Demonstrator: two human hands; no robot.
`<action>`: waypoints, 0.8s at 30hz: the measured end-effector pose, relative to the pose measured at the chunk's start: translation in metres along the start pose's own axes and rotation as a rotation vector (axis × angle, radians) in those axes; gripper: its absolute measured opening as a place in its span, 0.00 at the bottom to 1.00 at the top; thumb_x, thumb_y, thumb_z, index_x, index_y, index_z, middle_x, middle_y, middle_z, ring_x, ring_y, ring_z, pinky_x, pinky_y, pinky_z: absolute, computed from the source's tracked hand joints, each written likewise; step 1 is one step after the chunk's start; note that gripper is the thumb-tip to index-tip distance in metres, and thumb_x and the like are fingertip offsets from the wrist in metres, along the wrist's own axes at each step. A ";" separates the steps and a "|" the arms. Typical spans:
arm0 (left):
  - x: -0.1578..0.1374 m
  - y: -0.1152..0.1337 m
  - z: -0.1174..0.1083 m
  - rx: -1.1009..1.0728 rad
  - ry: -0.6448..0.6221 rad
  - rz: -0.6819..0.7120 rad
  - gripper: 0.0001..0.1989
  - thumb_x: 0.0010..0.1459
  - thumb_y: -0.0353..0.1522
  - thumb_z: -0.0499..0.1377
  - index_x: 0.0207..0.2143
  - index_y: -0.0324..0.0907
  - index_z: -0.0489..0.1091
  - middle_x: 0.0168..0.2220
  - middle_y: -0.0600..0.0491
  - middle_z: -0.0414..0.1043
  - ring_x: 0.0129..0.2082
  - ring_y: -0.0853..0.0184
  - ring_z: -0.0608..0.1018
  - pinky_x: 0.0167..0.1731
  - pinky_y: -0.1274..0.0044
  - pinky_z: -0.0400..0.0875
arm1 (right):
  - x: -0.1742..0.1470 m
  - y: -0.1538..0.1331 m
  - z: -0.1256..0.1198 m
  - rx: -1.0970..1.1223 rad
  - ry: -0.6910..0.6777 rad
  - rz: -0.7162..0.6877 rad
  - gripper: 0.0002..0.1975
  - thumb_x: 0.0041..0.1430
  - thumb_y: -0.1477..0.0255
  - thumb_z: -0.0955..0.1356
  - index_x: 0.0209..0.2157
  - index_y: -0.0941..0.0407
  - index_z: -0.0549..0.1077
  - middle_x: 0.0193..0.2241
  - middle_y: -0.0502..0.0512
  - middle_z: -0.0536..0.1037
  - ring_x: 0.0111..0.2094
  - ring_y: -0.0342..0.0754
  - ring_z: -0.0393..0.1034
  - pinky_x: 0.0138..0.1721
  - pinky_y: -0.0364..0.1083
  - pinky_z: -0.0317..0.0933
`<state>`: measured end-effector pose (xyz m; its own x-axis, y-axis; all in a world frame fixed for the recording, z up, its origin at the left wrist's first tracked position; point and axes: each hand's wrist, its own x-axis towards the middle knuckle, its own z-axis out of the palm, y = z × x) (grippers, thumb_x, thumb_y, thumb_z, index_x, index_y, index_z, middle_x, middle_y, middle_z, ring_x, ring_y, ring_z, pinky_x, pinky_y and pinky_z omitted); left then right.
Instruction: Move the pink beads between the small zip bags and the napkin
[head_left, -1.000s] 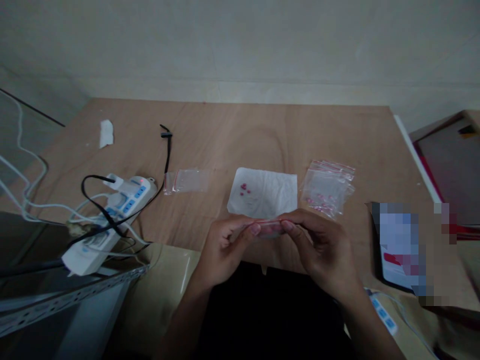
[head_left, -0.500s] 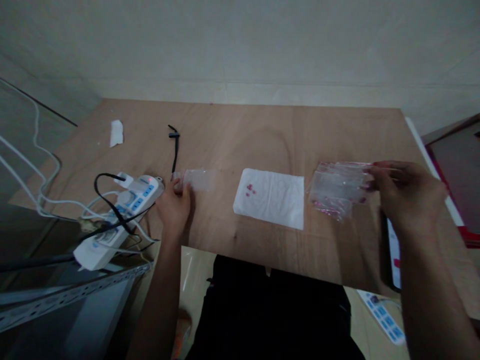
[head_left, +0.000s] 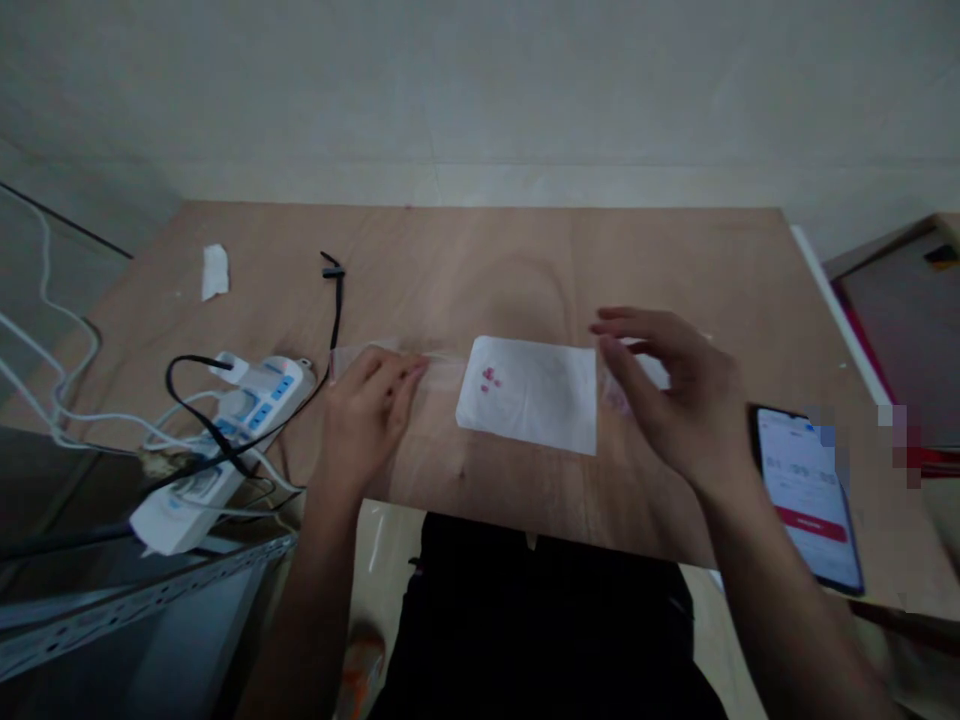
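Observation:
My left hand (head_left: 369,412) rests at the left of the wooden table, thumb and forefinger pinched together at the edge of a clear plastic bag (head_left: 448,374). The bag lies flat, partly under that hand. Between my hands is a white sheet (head_left: 544,395) with several tiny red pieces (head_left: 489,379) near its left end. Slightly blurred, my right hand (head_left: 671,395) hovers right of the sheet, thumb and fingers apart, with nothing visible between them. Behind and below it, other clear plastic bags (head_left: 611,390) show only in part; the hand covers most of them.
A phone (head_left: 808,500) with a lit screen lies at the right. At the left, a white power strip (head_left: 225,450) with tangled cords hangs over the table edge. A black strap (head_left: 337,300) and a white scrap (head_left: 215,272) lie farther back.
My right hand has moved left from the right end of the clear bags and its fingers have parted. My left hand has shifted right along its bag. The phone is now uncovered.

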<state>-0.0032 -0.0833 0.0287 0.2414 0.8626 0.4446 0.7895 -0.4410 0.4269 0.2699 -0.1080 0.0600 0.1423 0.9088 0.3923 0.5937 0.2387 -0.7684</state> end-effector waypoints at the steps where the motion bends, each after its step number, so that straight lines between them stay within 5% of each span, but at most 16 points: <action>1: 0.001 0.010 -0.002 -0.053 -0.028 0.082 0.09 0.62 0.31 0.55 0.40 0.44 0.75 0.35 0.51 0.73 0.34 0.67 0.75 0.37 0.75 0.71 | 0.004 -0.009 0.010 0.080 -0.092 0.018 0.07 0.61 0.68 0.67 0.37 0.52 0.77 0.42 0.56 0.80 0.43 0.52 0.75 0.42 0.53 0.69; 4: -0.003 0.033 0.000 -0.190 -0.080 0.239 0.10 0.62 0.28 0.56 0.42 0.45 0.75 0.37 0.52 0.72 0.36 0.69 0.75 0.36 0.77 0.71 | 0.010 -0.020 0.033 0.303 -0.458 0.129 0.07 0.58 0.69 0.69 0.38 0.55 0.76 0.37 0.55 0.82 0.36 0.49 0.77 0.36 0.48 0.70; 7: -0.012 0.043 0.006 -0.302 -0.109 0.230 0.10 0.62 0.27 0.57 0.43 0.46 0.75 0.38 0.52 0.72 0.36 0.70 0.76 0.34 0.78 0.72 | 0.002 -0.012 0.042 0.465 -0.677 0.301 0.10 0.54 0.71 0.70 0.39 0.56 0.74 0.30 0.53 0.82 0.32 0.48 0.78 0.31 0.45 0.70; 10: -0.022 0.046 0.009 -0.427 -0.141 0.184 0.08 0.60 0.28 0.59 0.40 0.46 0.75 0.36 0.53 0.72 0.34 0.71 0.76 0.33 0.79 0.72 | -0.013 -0.005 0.039 0.473 -0.647 0.357 0.09 0.53 0.73 0.70 0.38 0.54 0.72 0.27 0.50 0.82 0.28 0.46 0.77 0.27 0.42 0.68; 17: -0.032 0.055 0.004 -0.527 -0.198 0.180 0.07 0.58 0.28 0.61 0.39 0.46 0.73 0.39 0.52 0.70 0.39 0.69 0.75 0.39 0.75 0.73 | -0.035 -0.014 0.024 0.227 -0.684 0.077 0.10 0.53 0.81 0.67 0.30 0.54 0.78 0.27 0.48 0.79 0.26 0.41 0.73 0.27 0.40 0.64; 19: -0.035 0.061 0.003 -0.481 -0.211 0.122 0.17 0.54 0.34 0.65 0.47 0.47 0.69 0.46 0.49 0.69 0.47 0.62 0.73 0.48 0.68 0.71 | -0.038 -0.015 0.027 0.252 -0.678 0.118 0.08 0.50 0.80 0.69 0.32 0.54 0.79 0.29 0.50 0.80 0.26 0.42 0.73 0.28 0.40 0.66; 22: -0.041 0.070 0.008 -0.395 -0.299 -0.013 0.47 0.42 0.43 0.71 0.61 0.45 0.55 0.57 0.41 0.63 0.57 0.50 0.67 0.54 0.57 0.66 | -0.042 -0.018 0.034 0.284 -0.633 0.179 0.09 0.47 0.79 0.71 0.33 0.55 0.78 0.29 0.50 0.80 0.26 0.43 0.74 0.28 0.42 0.67; 24: -0.044 0.072 0.015 -0.354 -0.353 -0.065 0.41 0.45 0.40 0.69 0.59 0.44 0.56 0.54 0.42 0.67 0.55 0.52 0.70 0.52 0.58 0.68 | -0.043 -0.020 0.038 0.306 -0.661 0.156 0.08 0.49 0.78 0.71 0.33 0.54 0.78 0.28 0.49 0.80 0.27 0.43 0.73 0.29 0.41 0.67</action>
<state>0.0515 -0.1493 0.0274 0.4228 0.8952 0.1410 0.5841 -0.3882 0.7128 0.2214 -0.1385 0.0397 -0.3563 0.9333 -0.0444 0.3445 0.0870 -0.9348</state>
